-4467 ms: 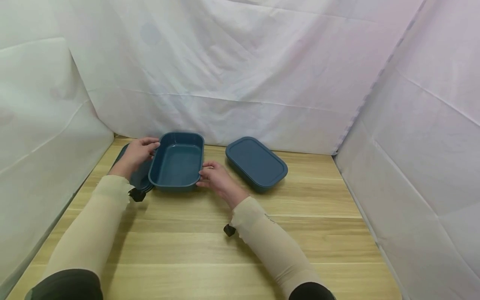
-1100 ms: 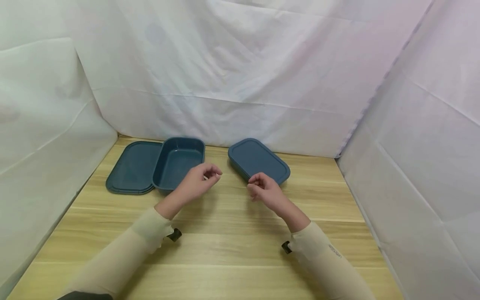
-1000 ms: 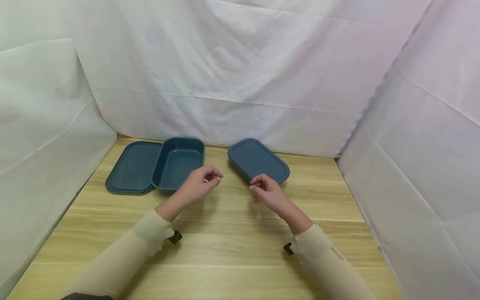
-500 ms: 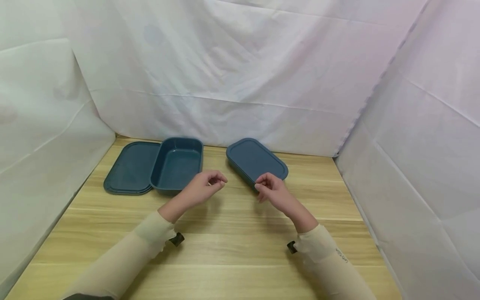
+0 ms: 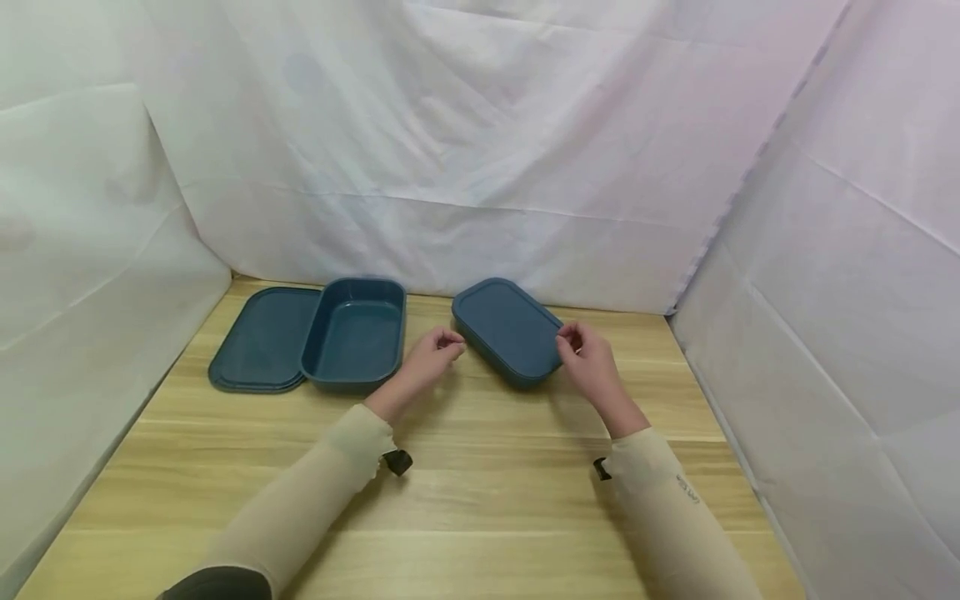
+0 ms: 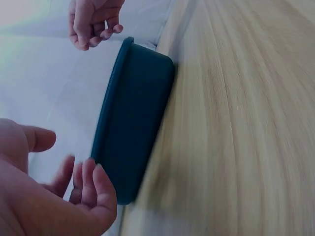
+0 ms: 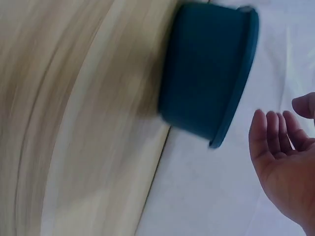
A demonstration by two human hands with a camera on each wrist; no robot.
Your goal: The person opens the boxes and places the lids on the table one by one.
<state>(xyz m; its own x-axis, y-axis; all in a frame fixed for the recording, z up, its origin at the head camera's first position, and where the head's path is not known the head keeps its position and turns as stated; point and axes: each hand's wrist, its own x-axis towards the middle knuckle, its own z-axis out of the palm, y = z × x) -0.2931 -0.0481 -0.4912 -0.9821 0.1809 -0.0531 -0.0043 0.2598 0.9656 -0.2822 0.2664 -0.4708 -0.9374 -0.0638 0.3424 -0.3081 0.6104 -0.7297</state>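
Observation:
A lidded blue food container (image 5: 506, 325) sits askew near the back of the table, between my two hands. My left hand (image 5: 431, 358) is by its left side, thumb and fingers apart and loosely bent around nothing. In the left wrist view, those fingertips overlap the near end of the container (image 6: 133, 113). My right hand (image 5: 588, 358) is at its right front corner, fingers loosely curved. The right wrist view shows a gap between the right hand (image 7: 285, 157) and the container's lid edge (image 7: 236, 83).
Left of the lidded container stands an uncovered blue container (image 5: 356, 333) with nothing in it. Its matching flat lid (image 5: 262, 342) lies on the wooden table (image 5: 480, 508), partly under or against the container's left side. White cloth (image 5: 465, 150) hangs behind and at both sides.
Both hands have left the uncovered container, which they touched earlier. Lately the left hand moved right and the right hand moved right and away, to either side of the lidded container.

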